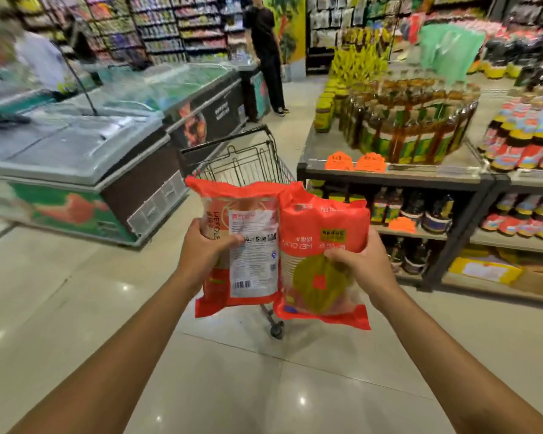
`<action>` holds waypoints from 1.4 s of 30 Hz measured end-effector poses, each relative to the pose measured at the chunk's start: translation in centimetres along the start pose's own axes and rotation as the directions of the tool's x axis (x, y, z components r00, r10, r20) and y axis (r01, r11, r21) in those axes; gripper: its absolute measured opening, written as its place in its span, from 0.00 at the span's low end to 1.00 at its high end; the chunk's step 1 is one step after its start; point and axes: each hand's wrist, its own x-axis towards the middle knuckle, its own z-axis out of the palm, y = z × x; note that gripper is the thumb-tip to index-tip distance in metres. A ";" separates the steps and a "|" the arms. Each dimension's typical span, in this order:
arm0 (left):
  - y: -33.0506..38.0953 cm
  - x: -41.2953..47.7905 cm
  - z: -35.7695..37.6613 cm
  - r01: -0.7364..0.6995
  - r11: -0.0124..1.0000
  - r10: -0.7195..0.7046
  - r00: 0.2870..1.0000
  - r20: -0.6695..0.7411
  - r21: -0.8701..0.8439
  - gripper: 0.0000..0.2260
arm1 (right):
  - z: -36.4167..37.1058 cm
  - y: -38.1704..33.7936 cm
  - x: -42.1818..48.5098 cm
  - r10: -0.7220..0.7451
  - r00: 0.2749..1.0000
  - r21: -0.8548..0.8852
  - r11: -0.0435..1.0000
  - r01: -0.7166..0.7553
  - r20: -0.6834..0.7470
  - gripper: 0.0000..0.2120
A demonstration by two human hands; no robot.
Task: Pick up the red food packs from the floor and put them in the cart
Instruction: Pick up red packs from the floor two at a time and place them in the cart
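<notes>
I hold two red food packs side by side in the air, in front of the black wire cart [248, 155]. My left hand [206, 249] grips the left red pack [248, 258], whose white label side with a barcode faces me. My right hand [362, 264] grips the right red pack [323, 220], which is upside down and shows a green round print. The packs touch each other and hide the cart's near end; one cart wheel [276, 332] shows below them.
A chest freezer [76, 158] runs along the left. A shelf unit of bottles [398, 133] stands at the right, close to the cart. A person in black [265, 51] stands far down the aisle. Glossy floor tiles [264, 386] lie below my arms.
</notes>
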 end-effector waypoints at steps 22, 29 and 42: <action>-10.7 25.6 -19.7 0.119 0.992 -0.118 0.993 0.008 -0.035 0.24 | 29.9 0.1 14.3 0.102 0.994 -0.040 0.994 -0.103 -0.031 0.32; -10.0 36.4 -18.7 0.135 0.990 -0.133 0.990 -0.038 0.049 0.25 | 34.5 1.6 26.8 0.151 0.988 0.070 0.986 -0.149 -0.031 0.35; -9.1 56.1 -3.5 0.080 0.990 -0.115 0.940 0.323 0.120 0.25 | 29.0 4.6 40.3 0.308 0.889 0.182 0.948 -0.260 -0.337 0.33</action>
